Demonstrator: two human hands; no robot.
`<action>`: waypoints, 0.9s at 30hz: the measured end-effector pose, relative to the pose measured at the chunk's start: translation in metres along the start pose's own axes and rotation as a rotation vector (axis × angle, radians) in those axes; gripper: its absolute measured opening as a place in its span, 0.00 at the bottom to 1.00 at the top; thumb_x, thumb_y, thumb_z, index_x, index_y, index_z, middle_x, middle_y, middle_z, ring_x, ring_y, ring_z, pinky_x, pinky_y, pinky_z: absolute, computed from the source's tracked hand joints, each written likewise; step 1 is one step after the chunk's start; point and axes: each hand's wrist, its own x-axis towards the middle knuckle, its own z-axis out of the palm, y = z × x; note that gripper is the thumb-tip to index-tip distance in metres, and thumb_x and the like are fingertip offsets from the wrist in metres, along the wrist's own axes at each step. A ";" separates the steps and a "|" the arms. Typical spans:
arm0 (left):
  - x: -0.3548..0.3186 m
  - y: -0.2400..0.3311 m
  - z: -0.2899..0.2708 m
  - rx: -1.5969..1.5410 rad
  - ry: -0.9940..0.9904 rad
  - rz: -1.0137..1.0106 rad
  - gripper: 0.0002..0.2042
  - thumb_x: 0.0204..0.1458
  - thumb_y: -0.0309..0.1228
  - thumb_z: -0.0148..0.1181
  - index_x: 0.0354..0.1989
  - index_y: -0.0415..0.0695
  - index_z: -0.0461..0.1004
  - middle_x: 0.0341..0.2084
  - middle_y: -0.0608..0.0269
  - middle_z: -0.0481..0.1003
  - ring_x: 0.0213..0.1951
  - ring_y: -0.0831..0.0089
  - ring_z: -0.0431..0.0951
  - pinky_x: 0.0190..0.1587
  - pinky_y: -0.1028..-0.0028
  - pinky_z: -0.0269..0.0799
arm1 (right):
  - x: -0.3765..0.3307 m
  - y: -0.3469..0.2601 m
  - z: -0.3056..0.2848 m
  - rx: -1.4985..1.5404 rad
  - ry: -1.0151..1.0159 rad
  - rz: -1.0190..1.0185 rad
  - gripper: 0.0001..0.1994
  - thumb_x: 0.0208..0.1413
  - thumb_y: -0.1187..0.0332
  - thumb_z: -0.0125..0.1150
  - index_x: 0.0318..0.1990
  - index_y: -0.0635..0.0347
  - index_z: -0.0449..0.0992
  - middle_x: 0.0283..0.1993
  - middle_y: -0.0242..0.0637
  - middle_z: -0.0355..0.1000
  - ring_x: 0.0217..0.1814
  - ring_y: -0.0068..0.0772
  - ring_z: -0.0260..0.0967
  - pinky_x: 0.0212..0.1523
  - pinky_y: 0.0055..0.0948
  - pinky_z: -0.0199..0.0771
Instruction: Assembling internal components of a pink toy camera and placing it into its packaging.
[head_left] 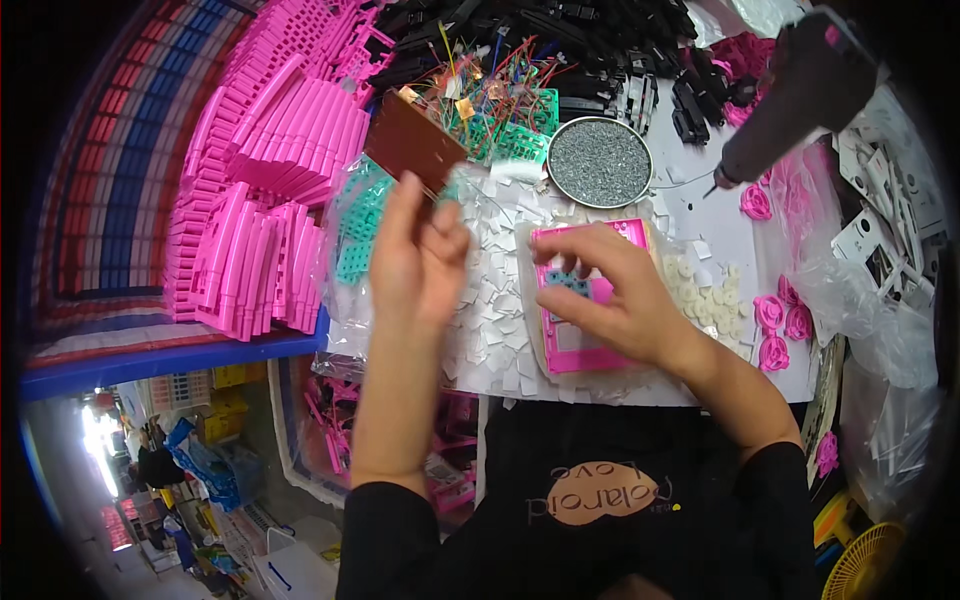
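Note:
My left hand (425, 250) is raised over the left part of the table, smeared by motion. Its fingertips overlap the lower edge of a tilted brown board (415, 140); whether they grip it I cannot tell. My right hand (625, 295) is over a pink plastic casing (580, 358), with thumb and fingers apart and curved. Below those fingers, a small teal button pad (568, 280) sits inside the casing. The casing lies on a pale pad at the table's near edge. Small white paper pieces (490, 320) are scattered between my hands.
Stacked pink casings (270, 190) fill the left. Behind are wired green circuit boards (520, 135), black plastic parts (540, 35) and a round dish of grey granules (600, 162). A dark power screwdriver (790, 100) hangs at right, above pink coils (770, 330). Cream-coloured parts (715, 300) lie beside the casing.

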 end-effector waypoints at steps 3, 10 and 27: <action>-0.047 -0.048 0.006 -0.088 0.056 -0.117 0.11 0.68 0.35 0.53 0.56 0.52 0.69 0.42 0.73 0.76 0.25 0.85 0.67 0.20 0.85 0.58 | 0.012 -0.011 0.023 0.527 0.104 0.160 0.21 0.58 0.63 0.70 0.55 0.62 0.74 0.45 0.33 0.74 0.45 0.24 0.72 0.44 0.25 0.72; -0.118 -0.037 0.003 1.130 -0.082 -0.166 0.15 0.61 0.31 0.62 0.55 0.42 0.74 0.32 0.69 0.78 0.27 0.76 0.75 0.27 0.79 0.66 | 0.006 0.002 0.013 0.813 0.099 0.361 0.09 0.61 0.68 0.67 0.43 0.62 0.76 0.38 0.25 0.74 0.40 0.14 0.70 0.42 0.22 0.74; -0.083 -0.055 -0.016 0.394 -0.138 0.193 0.11 0.67 0.26 0.52 0.55 0.39 0.69 0.43 0.54 0.78 0.26 0.78 0.71 0.26 0.76 0.68 | -0.022 -0.023 -0.002 0.607 0.133 0.362 0.10 0.67 0.66 0.60 0.40 0.65 0.78 0.25 0.27 0.73 0.23 0.13 0.67 0.23 0.16 0.65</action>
